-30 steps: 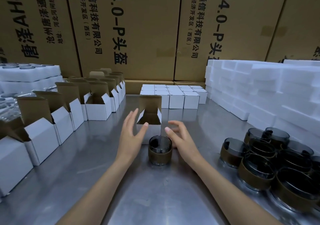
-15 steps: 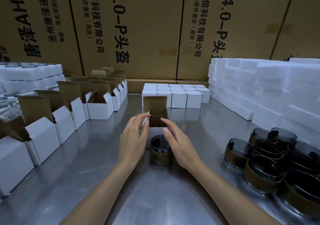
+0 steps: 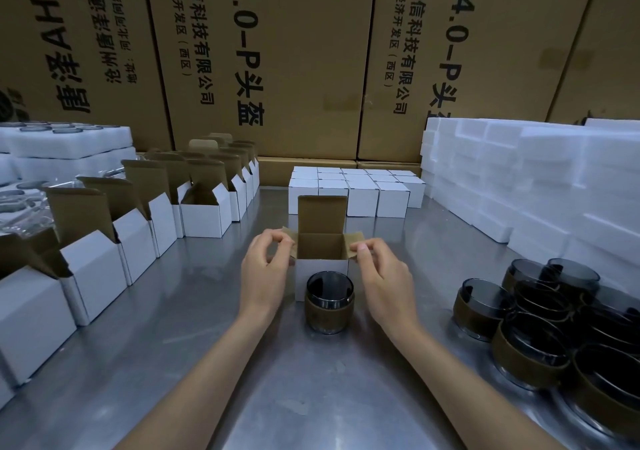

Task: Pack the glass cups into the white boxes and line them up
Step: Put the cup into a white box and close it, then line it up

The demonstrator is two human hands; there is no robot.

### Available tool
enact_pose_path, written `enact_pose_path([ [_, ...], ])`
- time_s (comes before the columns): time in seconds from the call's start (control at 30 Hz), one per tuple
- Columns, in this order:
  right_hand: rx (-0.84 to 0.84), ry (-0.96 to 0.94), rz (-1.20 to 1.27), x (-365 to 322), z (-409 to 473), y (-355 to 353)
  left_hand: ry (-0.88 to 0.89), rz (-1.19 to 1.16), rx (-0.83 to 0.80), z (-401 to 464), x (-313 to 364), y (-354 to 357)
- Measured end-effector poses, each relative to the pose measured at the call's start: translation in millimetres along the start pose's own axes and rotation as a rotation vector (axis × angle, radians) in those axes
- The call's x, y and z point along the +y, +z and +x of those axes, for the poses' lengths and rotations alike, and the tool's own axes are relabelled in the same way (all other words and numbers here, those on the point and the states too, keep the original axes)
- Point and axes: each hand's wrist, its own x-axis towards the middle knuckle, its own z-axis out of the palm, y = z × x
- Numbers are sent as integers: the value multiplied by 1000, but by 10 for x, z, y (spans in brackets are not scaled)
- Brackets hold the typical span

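step: opening box (image 3: 321, 269) | left hand (image 3: 265, 273) fingers pinch left flap, right hand (image 3: 382, 276) fingers pinch right flap | cup (image 3: 329, 302) on surface (image 3: 311, 397), touching box front, unpacked | done: closed boxes (image 3: 356, 190) lined up behind | left: cups (image 3: 540, 325) at right, open boxes (image 3: 138, 242) at left

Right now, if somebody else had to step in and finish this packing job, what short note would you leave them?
Left hand: pinching the left side flap of the open white box at table centre.
Right hand: pinching the right side flap, spreading it outward.
That box stands with its lid up and looks empty; one glass cup stands upright on the table just in front of it, not yet inside.
Done: a block of closed white boxes is lined up at the back.
Left: put this cup in, close the box, add it to the rows. More loose cups wait on the right, open empty boxes on the left.
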Motion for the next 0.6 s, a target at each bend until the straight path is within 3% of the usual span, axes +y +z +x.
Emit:
enact_pose_path([
  [0.23, 6, -99, -35, -40, -23, 10, 5, -61, -4, 77, 53, -52],
  [0.6, -34, -91, -28, -46, -30, -2, -165, -143, -205, 129, -34, -111],
])
